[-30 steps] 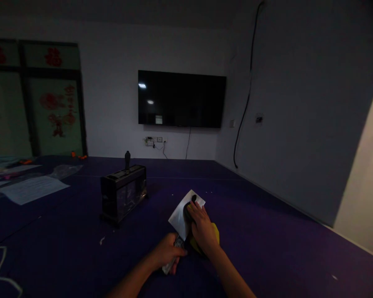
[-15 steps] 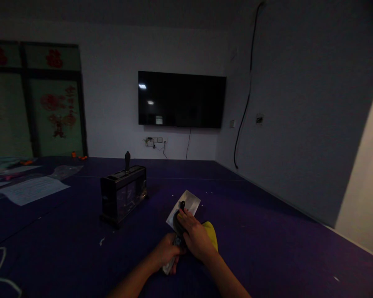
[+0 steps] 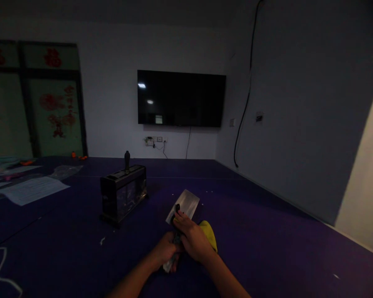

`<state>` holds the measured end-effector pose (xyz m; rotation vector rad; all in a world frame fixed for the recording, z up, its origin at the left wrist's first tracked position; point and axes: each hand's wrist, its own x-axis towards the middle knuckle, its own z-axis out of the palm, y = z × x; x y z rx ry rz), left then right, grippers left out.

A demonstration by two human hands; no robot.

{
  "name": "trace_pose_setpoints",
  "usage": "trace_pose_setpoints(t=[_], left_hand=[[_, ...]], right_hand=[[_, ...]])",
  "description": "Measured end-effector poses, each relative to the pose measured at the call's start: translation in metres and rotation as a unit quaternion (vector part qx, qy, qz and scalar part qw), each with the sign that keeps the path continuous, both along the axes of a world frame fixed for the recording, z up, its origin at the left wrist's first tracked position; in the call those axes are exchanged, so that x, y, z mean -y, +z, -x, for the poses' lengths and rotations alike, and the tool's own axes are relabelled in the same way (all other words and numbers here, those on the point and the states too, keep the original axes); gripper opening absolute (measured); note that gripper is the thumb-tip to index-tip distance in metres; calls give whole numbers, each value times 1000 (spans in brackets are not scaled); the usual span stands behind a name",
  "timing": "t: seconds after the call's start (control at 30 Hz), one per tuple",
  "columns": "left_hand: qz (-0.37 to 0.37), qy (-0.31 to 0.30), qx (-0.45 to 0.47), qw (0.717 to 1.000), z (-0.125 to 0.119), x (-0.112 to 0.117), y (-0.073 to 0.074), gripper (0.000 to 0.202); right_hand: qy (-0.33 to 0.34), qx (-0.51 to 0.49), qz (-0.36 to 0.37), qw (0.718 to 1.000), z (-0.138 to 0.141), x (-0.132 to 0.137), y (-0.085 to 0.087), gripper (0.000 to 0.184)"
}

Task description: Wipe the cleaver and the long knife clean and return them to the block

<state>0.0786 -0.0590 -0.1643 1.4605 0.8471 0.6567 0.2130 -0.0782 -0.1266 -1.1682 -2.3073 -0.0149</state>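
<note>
A wide silvery cleaver blade [image 3: 188, 202] points away from me over the purple surface [image 3: 267, 231]. My left hand [image 3: 164, 251] is closed round its handle at the near end. My right hand [image 3: 193, 236] is closed, its fingertips pressing a small dark thing against the near part of the blade. A yellow cloth [image 3: 209, 232] shows under and to the right of that hand. What the dark thing is I cannot make out in the dim light.
A dark knife block [image 3: 122, 194] with one handle [image 3: 127, 159] sticking up stands to the left of the hands. Papers [image 3: 31, 188] and plastic lie at far left, a white cord [image 3: 1, 269] at the near left. A television [image 3: 180, 98] hangs on the far wall.
My right hand has slid back along the blade toward me, from its far part to its near end. The blade has turned a little flatter. My left hand has stayed on the handle.
</note>
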Motion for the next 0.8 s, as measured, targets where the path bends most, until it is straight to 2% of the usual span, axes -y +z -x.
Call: trace_pose_setpoints(t=[0.17,0.33,0.53,0.8], left_hand=[[8,-14,-7,1000,0,0,-2,24],[30,-25,-31,999,4,0,-1,34],[13,-51,-41,998,7,2,1,34],[-28,-82,-86,993,9,5,8,32]], right_hand=[[-66,-32,-26,997,-7,-11,-10,60],[-133,-96,-69,984,-20,-19,-15,60],[-171,-165,-122,964,-38,-27,-15,50],[-213,-184,-169,945,-56,-33,-15,49]])
